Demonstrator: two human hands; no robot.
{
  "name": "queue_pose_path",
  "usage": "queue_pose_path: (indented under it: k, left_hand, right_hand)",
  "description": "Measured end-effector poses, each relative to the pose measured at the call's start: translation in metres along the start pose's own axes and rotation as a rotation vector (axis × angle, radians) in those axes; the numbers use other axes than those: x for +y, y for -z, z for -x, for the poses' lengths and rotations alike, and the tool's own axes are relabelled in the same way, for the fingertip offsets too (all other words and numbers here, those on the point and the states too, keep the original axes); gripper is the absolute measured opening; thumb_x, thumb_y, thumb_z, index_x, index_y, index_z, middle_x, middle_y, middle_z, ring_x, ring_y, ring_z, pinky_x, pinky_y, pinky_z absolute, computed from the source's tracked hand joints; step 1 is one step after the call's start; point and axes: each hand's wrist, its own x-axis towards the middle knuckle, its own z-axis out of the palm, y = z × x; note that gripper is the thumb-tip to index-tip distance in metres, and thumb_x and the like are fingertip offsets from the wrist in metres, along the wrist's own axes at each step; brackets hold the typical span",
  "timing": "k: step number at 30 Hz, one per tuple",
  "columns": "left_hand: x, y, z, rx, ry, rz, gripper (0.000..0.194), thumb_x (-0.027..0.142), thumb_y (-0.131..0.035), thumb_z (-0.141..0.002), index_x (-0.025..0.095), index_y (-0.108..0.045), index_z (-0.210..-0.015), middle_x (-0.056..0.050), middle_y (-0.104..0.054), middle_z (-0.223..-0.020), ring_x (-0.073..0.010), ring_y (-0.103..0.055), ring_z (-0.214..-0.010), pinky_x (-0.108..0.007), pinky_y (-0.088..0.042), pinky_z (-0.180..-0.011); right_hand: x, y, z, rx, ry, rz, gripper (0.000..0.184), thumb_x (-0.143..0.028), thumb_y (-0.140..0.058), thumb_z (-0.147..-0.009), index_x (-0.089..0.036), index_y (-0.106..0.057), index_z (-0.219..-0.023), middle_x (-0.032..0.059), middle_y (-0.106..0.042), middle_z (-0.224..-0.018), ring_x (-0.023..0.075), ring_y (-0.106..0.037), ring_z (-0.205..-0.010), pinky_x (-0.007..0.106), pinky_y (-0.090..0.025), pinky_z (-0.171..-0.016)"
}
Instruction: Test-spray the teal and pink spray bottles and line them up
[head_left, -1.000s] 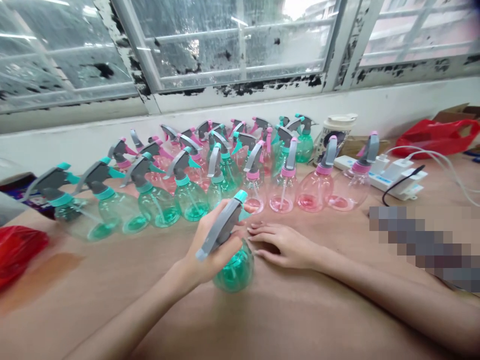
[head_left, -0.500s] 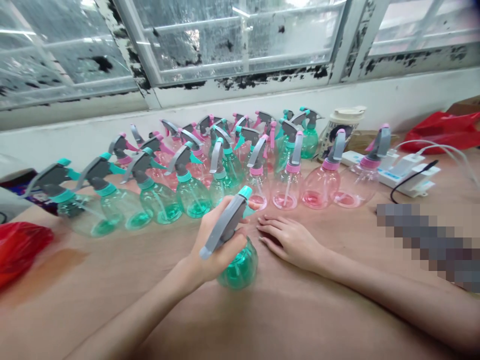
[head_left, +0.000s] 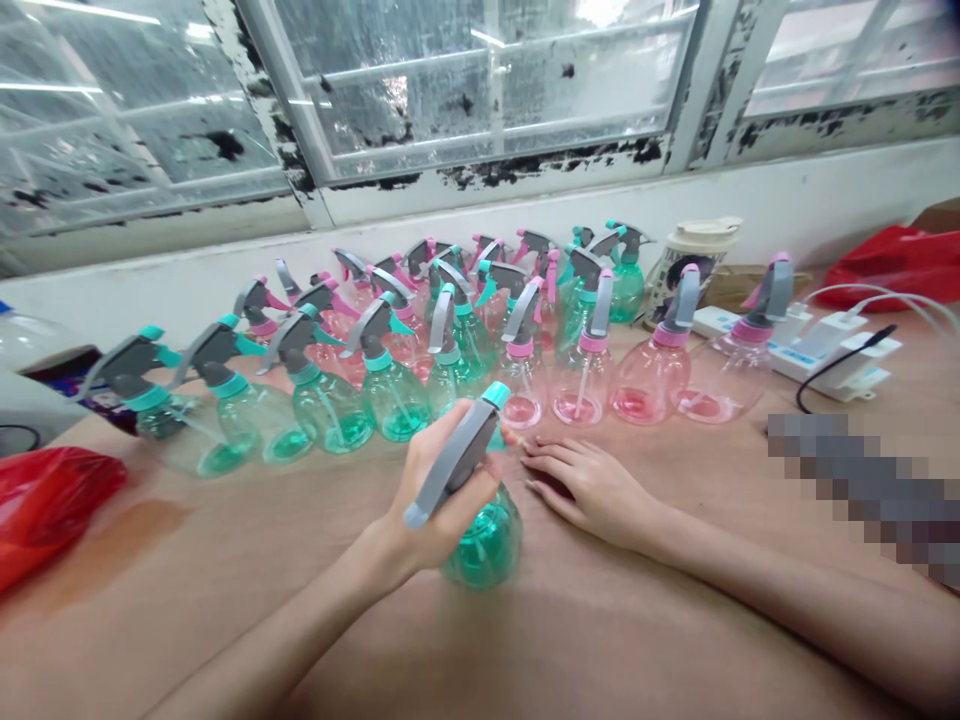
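Observation:
My left hand (head_left: 431, 490) is wrapped round the neck of a green spray bottle (head_left: 486, 545) with a grey and teal trigger head. The bottle is upright, close to the table top; whether its base touches the wood I cannot tell. Just right of it, my right hand (head_left: 596, 490) lies palm down on the table, fingers stretched out and holding nothing. Beyond both hands stands a row of spray bottles, green ones (head_left: 341, 415) to the left and pink ones (head_left: 649, 385) to the right, with several more behind them.
A white cup (head_left: 694, 260) stands behind the pink bottles, beside a power strip (head_left: 832, 350) with plugs and cables. Red plastic bags lie at the left edge (head_left: 52, 510) and at the far right (head_left: 892, 265). A wall with windows (head_left: 480, 90) closes off the back.
The whole view has shifted slightly, so everything sits a little further right and lower. Both hands keep the same pose, the left still round the green spray bottle.

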Motion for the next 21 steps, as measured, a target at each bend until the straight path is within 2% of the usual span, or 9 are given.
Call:
queue_pose_path:
  k: [3, 5, 11, 18, 21]
  left_hand:
    - [-0.0005, -0.0015, 0.0011, 0.021, 0.010, -0.021, 0.007, 0.026, -0.050, -0.080, 0.024, -0.052, -0.086, 0.003, -0.046, -0.065, -0.0147, -0.047, -0.059, -0.031, -0.044, -0.062]
    - [-0.0026, -0.0025, 0.0016, 0.035, -0.009, -0.033, 0.009, 0.026, -0.051, -0.080, 0.023, -0.053, -0.088, 0.003, -0.048, -0.065, -0.0141, -0.048, -0.058, -0.030, -0.045, -0.060]
    - [-0.0064, -0.0026, 0.0012, 0.035, -0.064, -0.007, 0.019, 0.022, -0.052, -0.080, 0.022, -0.055, -0.099, -0.001, -0.060, -0.085, -0.0189, -0.062, -0.075, -0.033, -0.052, -0.070]
    - [-0.0031, -0.0020, 0.0008, 0.034, -0.031, -0.003, 0.007, 0.025, -0.052, -0.079, 0.022, -0.048, -0.085, 0.000, -0.054, -0.078, -0.0192, -0.059, -0.070, -0.035, -0.050, -0.070]
    - [-0.0030, -0.0024, 0.0000, 0.030, -0.031, -0.012, 0.009, 0.028, -0.052, -0.081, 0.023, -0.045, -0.083, 0.001, -0.051, -0.077, -0.0185, -0.057, -0.070, -0.033, -0.047, -0.066]
  right_hand:
    - [0.0012, -0.0007, 0.0001, 0.003, 0.001, -0.020, 0.026, -0.027, -0.051, -0.095, -0.019, -0.066, -0.114, 0.0108, -0.070, -0.118, 0.0274, -0.062, -0.113, 0.048, -0.050, -0.095]
    - [0.0020, -0.0010, 0.0001, 0.004, 0.002, -0.029, 0.025, -0.028, -0.051, -0.095, -0.020, -0.066, -0.114, 0.0107, -0.070, -0.118, 0.0273, -0.062, -0.113, 0.048, -0.050, -0.095]
    - [0.0022, -0.0007, -0.0003, 0.002, 0.006, -0.029, 0.025, -0.028, -0.051, -0.095, -0.018, -0.066, -0.113, 0.0103, -0.070, -0.117, 0.0275, -0.062, -0.111, 0.047, -0.050, -0.094]
    - [0.0001, 0.0015, -0.0009, 0.010, 0.003, -0.032, 0.024, -0.026, -0.051, -0.095, -0.019, -0.066, -0.112, 0.0114, -0.070, -0.116, 0.0278, -0.062, -0.111, 0.046, -0.051, -0.094]
    - [0.0005, 0.0012, -0.0010, 0.006, 0.006, -0.034, 0.024, -0.027, -0.051, -0.095, -0.019, -0.066, -0.113, 0.0105, -0.070, -0.117, 0.0275, -0.061, -0.112, 0.047, -0.050, -0.095]
